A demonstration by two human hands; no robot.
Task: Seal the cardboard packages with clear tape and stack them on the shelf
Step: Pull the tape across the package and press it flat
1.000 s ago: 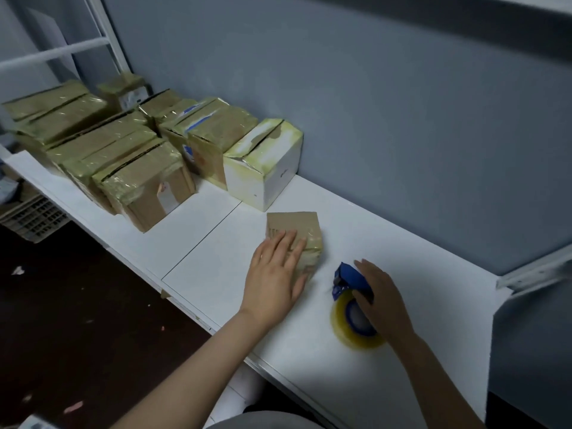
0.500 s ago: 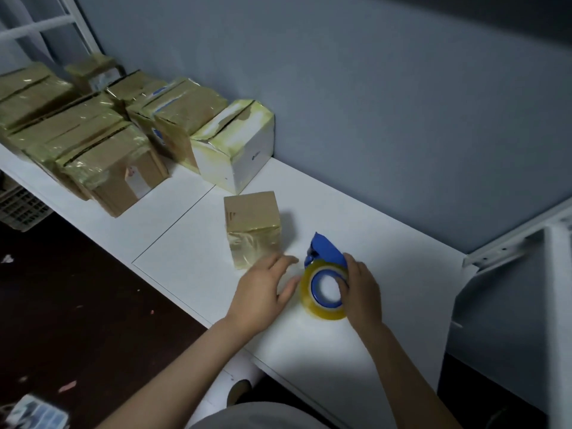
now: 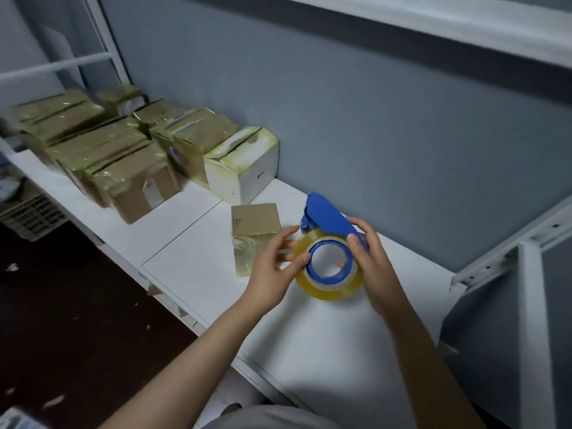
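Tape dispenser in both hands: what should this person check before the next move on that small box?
1. Right hand holds the tape dispenser securely: ok.
2. Left hand pinches the tape roll at its edge: ok.
3. Tape end peeled free: cannot tell.
4. Small box upright on the white shelf, near both hands: ok.
5. Box top taped: not ok, it looks like bare cardboard.

Shelf (image 3: pixel 309 351): left end crowded by taped boxes (image 3: pixel 102 150), wall to near front edge; small box (image 3: pixel 255 224) mid-shelf; open surface rightward to metal upright (image 3: pixel 529 305).
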